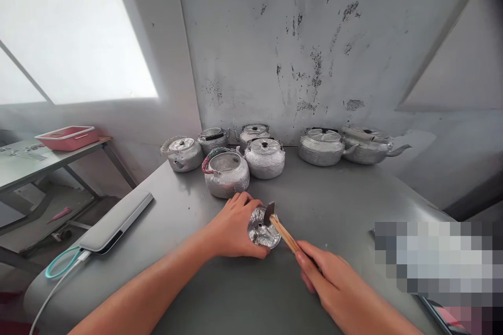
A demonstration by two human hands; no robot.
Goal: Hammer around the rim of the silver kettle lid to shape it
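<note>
My left hand (238, 227) is closed round the left side of a round, crinkled silver kettle lid (265, 238), holding it on the table. My right hand (324, 275) grips the wooden handle of a small hammer (286, 235). The hammer's dark, thin metal head is over the lid's upper part; whether it touches cannot be made out. Just beyond my left hand stands a lidless silver kettle (226, 183) with a red and green wrapped handle.
Behind stand several silver kettles, among them a lidded one (265, 159) and a wide one (322, 149). A power bank (116, 222) with cables lies left on the grey table (212, 298). A pink basket (70, 138) sits on a side table. A blurred patch covers the right.
</note>
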